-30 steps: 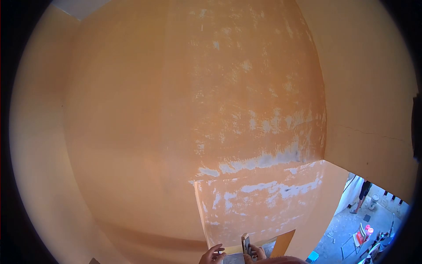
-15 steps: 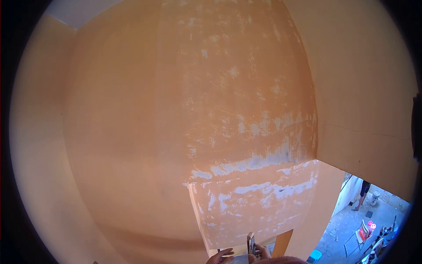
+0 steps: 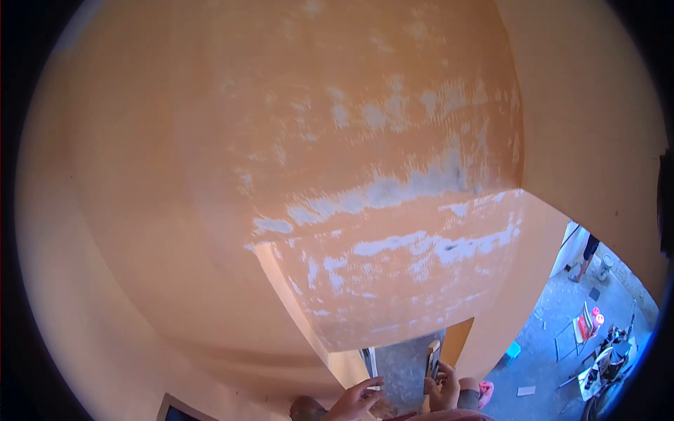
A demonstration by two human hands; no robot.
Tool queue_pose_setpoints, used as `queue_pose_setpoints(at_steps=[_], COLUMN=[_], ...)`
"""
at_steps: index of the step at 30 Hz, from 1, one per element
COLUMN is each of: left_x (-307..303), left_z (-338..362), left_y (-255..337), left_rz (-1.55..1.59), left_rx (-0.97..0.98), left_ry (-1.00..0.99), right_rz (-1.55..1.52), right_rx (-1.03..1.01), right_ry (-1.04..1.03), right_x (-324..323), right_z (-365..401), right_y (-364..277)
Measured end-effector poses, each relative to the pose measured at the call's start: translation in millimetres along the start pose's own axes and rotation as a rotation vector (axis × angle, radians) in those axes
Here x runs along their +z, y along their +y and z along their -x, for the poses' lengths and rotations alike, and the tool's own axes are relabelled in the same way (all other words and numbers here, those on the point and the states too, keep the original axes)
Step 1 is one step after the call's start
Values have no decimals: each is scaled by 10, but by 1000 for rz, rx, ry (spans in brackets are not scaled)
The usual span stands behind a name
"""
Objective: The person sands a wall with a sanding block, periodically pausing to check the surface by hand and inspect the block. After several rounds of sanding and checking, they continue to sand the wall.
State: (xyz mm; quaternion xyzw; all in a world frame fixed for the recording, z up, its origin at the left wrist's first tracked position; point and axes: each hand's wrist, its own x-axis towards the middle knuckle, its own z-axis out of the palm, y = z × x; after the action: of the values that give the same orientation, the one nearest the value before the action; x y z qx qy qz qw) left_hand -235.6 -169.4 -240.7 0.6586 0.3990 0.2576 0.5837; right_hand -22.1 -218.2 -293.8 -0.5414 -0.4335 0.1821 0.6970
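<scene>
I'm watching a broad, orange-painted wall with whitish patches (image 3: 379, 161). Low in view, the left hand (image 3: 358, 398) is loosely open, apart from the right hand (image 3: 444, 389), which grips a slim, flat, pale-edged tool (image 3: 433, 356), long axis near upright in view, tip up.

Head-worn view, facing forward and down

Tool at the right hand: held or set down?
Held: the right hand grips the tool by its near end, the far end sticking out.
</scene>
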Motion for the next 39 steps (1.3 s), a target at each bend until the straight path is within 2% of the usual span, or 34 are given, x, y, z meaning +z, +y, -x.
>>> queue_pose_setpoints(at_steps=[3,5,8,9,11,12,13,15,17,19,21,22,24,25,26,27,29,30,31,34,36,39], left_x=[84,149,162,165,180,175,180,204,259,386,541,621,747,767,770,760,641,580,531,442,452,473], left_z=[-110,-213,-411,-491,-633,-750,-836,-1069,-1314,-1507,-1633,-1647,-1674,-1668,-1630,-1602,-1633,-1626,-1631,-1624,-1656,-1687], left_y=[9,-14,149,227,416,448,541,770,1015,1341,1548,1589,1644,1619,1552,1473,1271,1194,1130,1024,1017,984], left_rz=[-1,-71,-205,-209,-352,-516,-517,-778,-852,-930,-950,-937,-959,-956,-1009,-1060,-1055,-1152,-1248,-1364,-1375,-1388], left_rx=[-52,-14,165,157,292,546,533,809,955,1092,1086,1072,1040,1041,1006,970,806,771,730,694,703,706], left_ry=[-57,-51,-30,-53,29,96,63,125,94,141,235,209,394,385,501,621,722,781,838,808,804,807], right_rz=[-15,-20,-33,-27,-91,-21,52,27,-11,303,383,411,444,448,451,454,530,527,518,445,514,466], right_rx=[88,87,121,129,182,145,110,189,134,-97,-173,-222,-264,-271,-285,-291,-329,-224,-281,-275,-416,-481], right_ry=[6,41,107,134,181,192,202,243,305,317,442,501,564,593,622,628,583,544,517,522,652,723], right_x=[-202,-272,-321,-361,-404,-427,-436,-429,-442,-631,-843,-939,-1046,-1081,-1097,-1076,-974,-902,-825,-670,-624,-677], right_z=[19,-112,-238,-283,-309,-320,-306,-361,-481,-843,-1310,-1561,-1869,-1982,-2060,-2069,-1962,-1866,-1796,-1867,-2230,-2672], right_y=[175,59,26,17,109,299,431,448,422,425,441,334,174,129,118,175,385,469,598,679,306,-266])
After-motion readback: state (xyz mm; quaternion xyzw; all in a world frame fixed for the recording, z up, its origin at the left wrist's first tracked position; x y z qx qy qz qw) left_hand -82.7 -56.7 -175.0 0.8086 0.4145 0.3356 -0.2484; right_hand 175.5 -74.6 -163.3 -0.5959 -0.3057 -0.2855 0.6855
